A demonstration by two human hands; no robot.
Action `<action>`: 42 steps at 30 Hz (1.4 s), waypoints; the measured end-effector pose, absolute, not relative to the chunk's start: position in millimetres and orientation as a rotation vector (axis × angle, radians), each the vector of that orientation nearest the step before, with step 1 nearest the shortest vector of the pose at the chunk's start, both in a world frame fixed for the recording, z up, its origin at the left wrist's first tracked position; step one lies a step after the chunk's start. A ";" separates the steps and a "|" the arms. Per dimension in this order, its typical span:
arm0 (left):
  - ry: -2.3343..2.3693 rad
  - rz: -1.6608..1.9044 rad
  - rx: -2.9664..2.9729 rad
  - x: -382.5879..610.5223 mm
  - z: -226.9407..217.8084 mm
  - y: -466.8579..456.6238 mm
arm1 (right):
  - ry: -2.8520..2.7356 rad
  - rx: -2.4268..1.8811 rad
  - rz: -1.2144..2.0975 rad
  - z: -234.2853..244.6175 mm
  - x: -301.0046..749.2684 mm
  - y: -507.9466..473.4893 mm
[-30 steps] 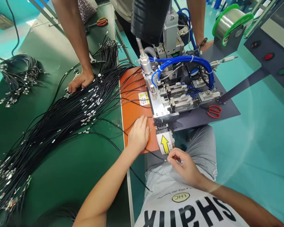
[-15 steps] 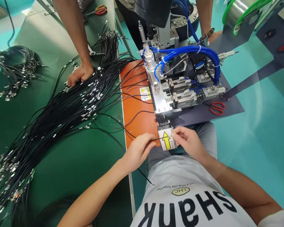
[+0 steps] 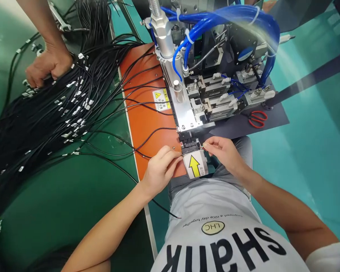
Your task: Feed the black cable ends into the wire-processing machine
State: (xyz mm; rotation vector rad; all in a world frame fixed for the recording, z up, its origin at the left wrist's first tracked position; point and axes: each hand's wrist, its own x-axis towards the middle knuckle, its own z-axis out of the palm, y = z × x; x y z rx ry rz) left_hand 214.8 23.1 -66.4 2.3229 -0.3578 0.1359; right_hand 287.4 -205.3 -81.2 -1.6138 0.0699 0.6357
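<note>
At the near edge of the orange plate (image 3: pixel 141 113), my left hand (image 3: pixel 158 170) and right hand (image 3: pixel 223 151) each pinch one thin black cable (image 3: pixel 185 153) between thumb and fingertips, the other fingers loosely curled. The held stretch runs left to right across the clamp block (image 3: pixel 190 145), just beyond the arrow label (image 3: pixel 195 165). My hands flank the block, and the right one grips the cable's end.

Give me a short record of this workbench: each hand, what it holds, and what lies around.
Left hand: pinches a black cable beside the arrow label
Right hand: pinches the same cable's end at the machine front
Surface: orange plate on green bench
Nearby: cable bundle, red scissors
Other person: a hand on the bundle
</note>
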 end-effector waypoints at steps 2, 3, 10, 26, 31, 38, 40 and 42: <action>-0.380 0.164 2.339 217.3 -72.3 25.5 | 0.071 -1.624 0.627 -83.8 291.2 -203.2; -0.397 0.178 2.350 219.0 -75.0 26.7 | 0.071 -1.627 0.614 -85.4 293.4 -201.8; -0.466 0.285 2.471 227.5 -85.4 33.2 | 0.057 -1.637 0.583 -92.5 303.4 -192.3; -0.431 0.271 2.511 231.9 -98.5 36.6 | 0.076 -1.645 0.595 -101.7 307.1 -191.6; -0.439 0.261 2.504 232.1 -97.7 37.1 | 0.069 -1.630 0.627 -100.9 310.6 -192.6; -0.423 0.241 2.499 231.7 -100.1 39.1 | 0.088 -1.576 0.657 -104.1 313.2 -193.7; -0.422 0.239 2.497 231.9 -100.8 39.3 | 0.092 -1.577 0.660 -104.9 313.2 -193.8; -0.424 0.237 2.493 232.3 -101.2 39.4 | 0.096 -1.556 0.670 -105.5 313.1 -193.9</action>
